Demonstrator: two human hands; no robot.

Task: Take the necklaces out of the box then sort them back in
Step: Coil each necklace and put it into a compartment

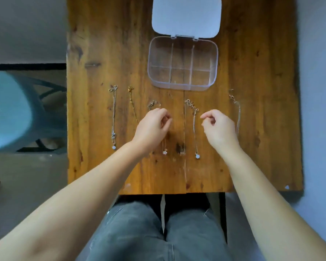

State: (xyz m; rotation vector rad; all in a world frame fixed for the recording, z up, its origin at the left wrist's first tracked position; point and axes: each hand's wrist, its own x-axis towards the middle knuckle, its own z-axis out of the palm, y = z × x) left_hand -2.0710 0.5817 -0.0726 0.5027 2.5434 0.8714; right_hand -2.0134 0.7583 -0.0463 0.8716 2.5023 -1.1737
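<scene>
A clear plastic box (183, 85) with several empty compartments stands open at the table's middle back, its lid (186, 14) flat behind it. Several necklaces lie in a row in front of it: a silver one (113, 117) at far left, a gold one (132, 102), a middle one (154, 104), one with a pale pendant (194, 129), and a thin one (237, 113) at far right. My left hand (151, 127) hovers curled over the middle necklace and hides its chain. My right hand (217, 129) is loosely curled just right of the pale-pendant necklace, holding nothing.
The wooden table (94, 53) is narrow; its front edge is close above my knees (158, 232). A pale blue stool (9, 110) stands on the floor to the left. Bare wood lies on both sides of the box.
</scene>
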